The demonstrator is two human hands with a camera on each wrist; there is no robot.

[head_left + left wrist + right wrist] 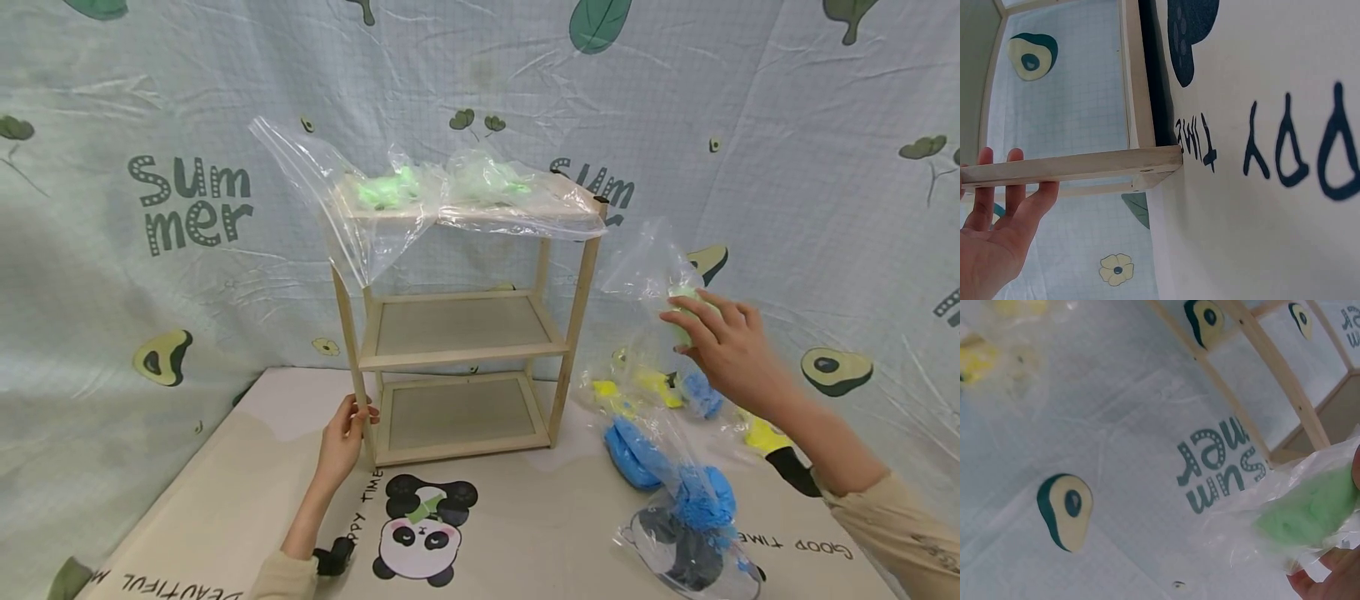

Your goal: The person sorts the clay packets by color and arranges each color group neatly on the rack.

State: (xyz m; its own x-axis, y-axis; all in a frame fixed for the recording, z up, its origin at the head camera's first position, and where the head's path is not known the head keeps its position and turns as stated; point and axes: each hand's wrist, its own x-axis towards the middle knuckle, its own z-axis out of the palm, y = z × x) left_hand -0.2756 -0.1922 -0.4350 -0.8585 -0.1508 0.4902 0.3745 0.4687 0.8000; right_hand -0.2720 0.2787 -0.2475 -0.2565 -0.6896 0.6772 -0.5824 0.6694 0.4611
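Observation:
A three-tier wooden shelf stands on the table. My left hand grips its front left leg low down, with fingers on both sides of the wood. Out to the right, my right hand holds up a clear plastic bag by its lower part. Inside that bag is a soft-looking light green lump, partly hidden by the fingers. On the shelf's top board lie two clear bags with green contents, a left bag and a right bag, their loose plastic hanging over the front edge.
Right of the shelf, several clear bags lie on the table, with blue contents and yellow contents. One blue-filled bag is nearest the front. A printed cloth hangs behind. The tabletop bears a panda print.

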